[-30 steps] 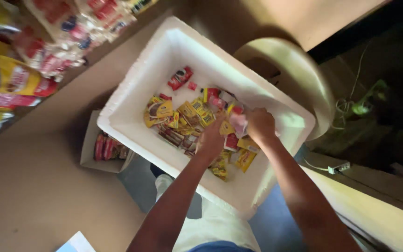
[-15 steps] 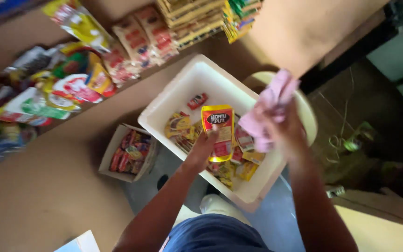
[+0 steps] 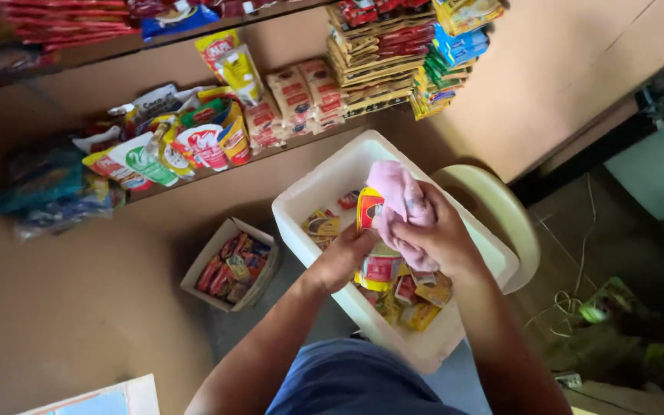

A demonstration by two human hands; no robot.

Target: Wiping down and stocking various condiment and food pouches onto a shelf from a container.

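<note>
Running along the brown wall, a shelf (image 3: 301,142) carries stacked snack packets above a white foam box (image 3: 313,196) of sachets that rests on a pale plastic chair (image 3: 512,219), with a small cardboard box (image 3: 220,250) just beside it on the floor; over the foam box the left hand (image 3: 343,257) pinches a yellow-and-red sachet (image 3: 378,257) while the right hand (image 3: 443,238) is closed around a pink cloth (image 3: 397,196) pressed against that sachet

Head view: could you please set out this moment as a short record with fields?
left hand: holds a yellow and red packet upright over the box
right hand: presses a pink cloth against the packet
white foam box: holds small sachets, rests on a pale stool
cardboard box: on the floor, filled with red packets
shelf: pouches and stacked packets
</note>
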